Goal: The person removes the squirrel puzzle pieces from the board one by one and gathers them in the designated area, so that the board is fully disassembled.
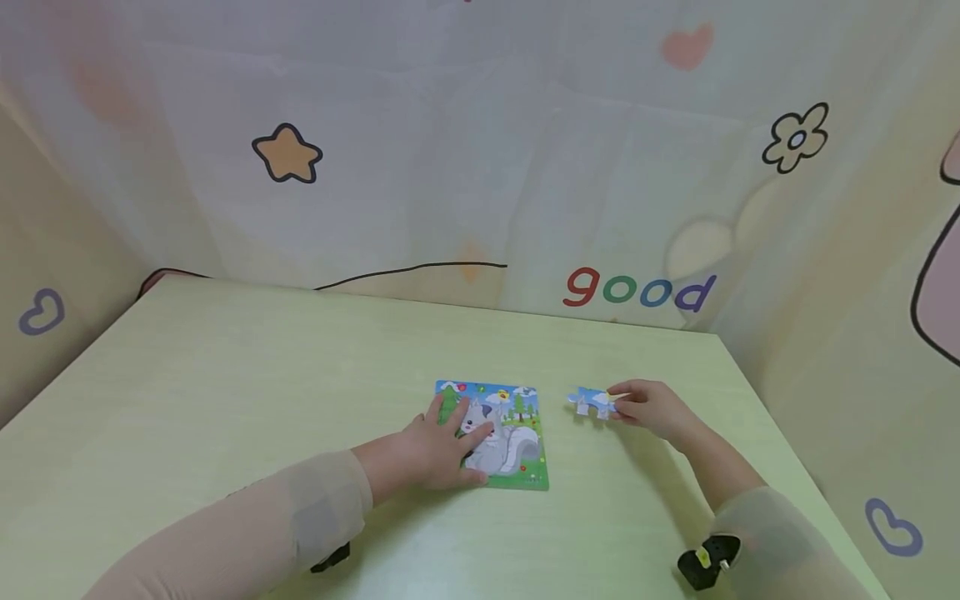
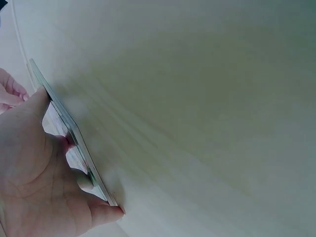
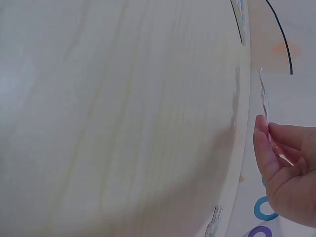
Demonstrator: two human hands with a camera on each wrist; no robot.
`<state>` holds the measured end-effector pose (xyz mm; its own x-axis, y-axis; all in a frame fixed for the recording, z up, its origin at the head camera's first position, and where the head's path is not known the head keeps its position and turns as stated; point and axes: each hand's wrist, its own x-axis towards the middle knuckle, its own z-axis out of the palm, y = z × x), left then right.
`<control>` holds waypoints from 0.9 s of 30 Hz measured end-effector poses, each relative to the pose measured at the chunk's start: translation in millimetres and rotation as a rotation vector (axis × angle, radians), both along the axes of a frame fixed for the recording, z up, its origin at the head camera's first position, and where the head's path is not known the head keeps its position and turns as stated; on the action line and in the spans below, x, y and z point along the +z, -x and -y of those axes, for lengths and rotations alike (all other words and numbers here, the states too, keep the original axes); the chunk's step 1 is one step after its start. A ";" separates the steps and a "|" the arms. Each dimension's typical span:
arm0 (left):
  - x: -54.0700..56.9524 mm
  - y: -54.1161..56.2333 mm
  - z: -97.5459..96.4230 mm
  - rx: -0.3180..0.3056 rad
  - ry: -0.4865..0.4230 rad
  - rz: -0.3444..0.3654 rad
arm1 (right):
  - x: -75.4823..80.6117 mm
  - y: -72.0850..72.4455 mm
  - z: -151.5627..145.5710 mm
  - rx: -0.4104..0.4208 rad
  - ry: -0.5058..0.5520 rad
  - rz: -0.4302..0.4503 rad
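A square jigsaw puzzle (image 1: 517, 450) with a grey squirrel, trees and blue sky lies on the table in the head view. Over its left part my left hand (image 1: 442, 450) rests with the fingers spread, covering some of the picture. From the left wrist view, the puzzle's edge (image 2: 81, 143) shows side-on, with fingertips at its border. To the right of the puzzle, my right hand (image 1: 656, 408) pinches a blue-and-white jigsaw piece (image 1: 588, 400) by its right end between thumb and fingers. That piece appears as a thin upright sliver (image 3: 263, 94) in the right wrist view, raised off the table.
The pale table (image 1: 225, 375) meets a printed curtain (image 1: 420, 167) at the back and sides. A small flat thing (image 3: 215, 219) shows at the bottom of the right wrist view. A black wrist device (image 1: 708, 562) sits at the right sleeve.
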<state>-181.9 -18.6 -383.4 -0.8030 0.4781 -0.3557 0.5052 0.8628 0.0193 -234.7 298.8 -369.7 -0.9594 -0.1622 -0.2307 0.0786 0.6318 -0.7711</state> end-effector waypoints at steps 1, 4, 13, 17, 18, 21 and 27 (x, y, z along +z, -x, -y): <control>0.2 -0.3 0.0 -0.001 0.000 -0.001 | -0.2 -0.4 -2.1 -0.001 0.002 0.000; -0.6 -0.4 0.0 -0.004 -0.001 -0.004 | -1.2 -0.6 -9.4 -0.006 0.000 -0.012; -2.6 0.8 0.6 -0.003 -0.001 -0.005 | -1.7 1.1 -29.7 -0.024 -0.061 -0.005; -2.8 0.9 1.0 -0.007 0.004 -0.005 | -3.0 -0.8 -33.9 -0.003 -0.097 0.012; -3.0 0.9 1.1 -0.007 0.004 -0.004 | -3.4 -1.3 -34.6 0.005 -0.099 0.017; -3.2 1.1 1.2 -0.007 0.005 -0.005 | -4.9 -2.0 -36.1 0.010 -0.105 0.034; -5.5 2.6 1.7 -0.010 0.006 -0.013 | -6.5 -1.1 -38.4 0.006 -0.111 0.062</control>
